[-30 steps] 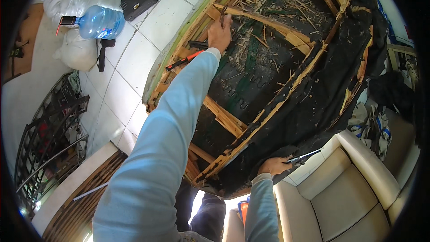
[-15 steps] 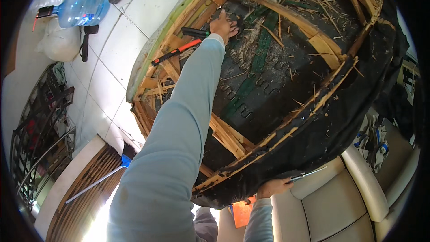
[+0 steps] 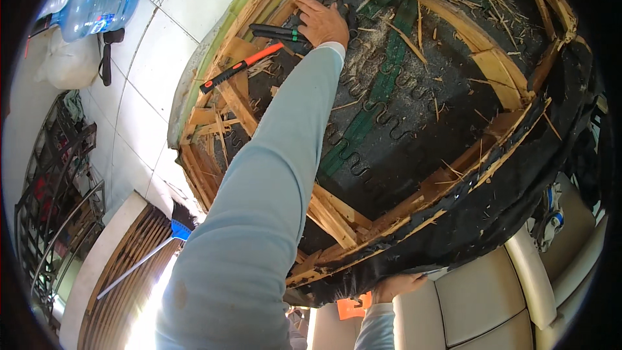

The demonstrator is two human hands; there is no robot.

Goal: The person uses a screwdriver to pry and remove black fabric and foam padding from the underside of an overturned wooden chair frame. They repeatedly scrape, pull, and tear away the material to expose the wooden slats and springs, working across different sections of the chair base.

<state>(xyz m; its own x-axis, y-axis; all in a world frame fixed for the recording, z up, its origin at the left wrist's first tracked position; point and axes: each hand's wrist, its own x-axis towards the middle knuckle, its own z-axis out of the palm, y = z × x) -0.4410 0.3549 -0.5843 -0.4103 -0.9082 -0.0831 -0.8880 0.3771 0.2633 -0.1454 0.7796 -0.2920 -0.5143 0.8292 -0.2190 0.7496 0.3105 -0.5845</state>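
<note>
My left hand (image 3: 324,23) reaches far inside an upturned sofa frame (image 3: 447,191), fingers spread near the wooden rail at its far left, and no held thing shows. Beside its fingers are black handles with green bands (image 3: 278,34), like those of pliers. Closer to me, an orange-and-black handled tool (image 3: 243,68) rests across the wood. At the near edge, my right hand (image 3: 395,287) is under the black cloth (image 3: 470,249), partly covered by it. A slim metal tool (image 3: 435,273) sticks out from this hand; its kind is unclear.
Zigzag springs (image 3: 389,116), green webbing (image 3: 369,120) and wood splinters (image 3: 408,45) lie within the frame. A beige sofa (image 3: 479,298) stands below right. On the left are a blue water bottle (image 3: 100,10), a slatted bench (image 3: 123,275) and a blue-headed broom (image 3: 180,230).
My left hand's fingers have spread and stretched toward the rail. My right hand sits further under the cloth, with less of its tool showing. The view has shifted slightly.
</note>
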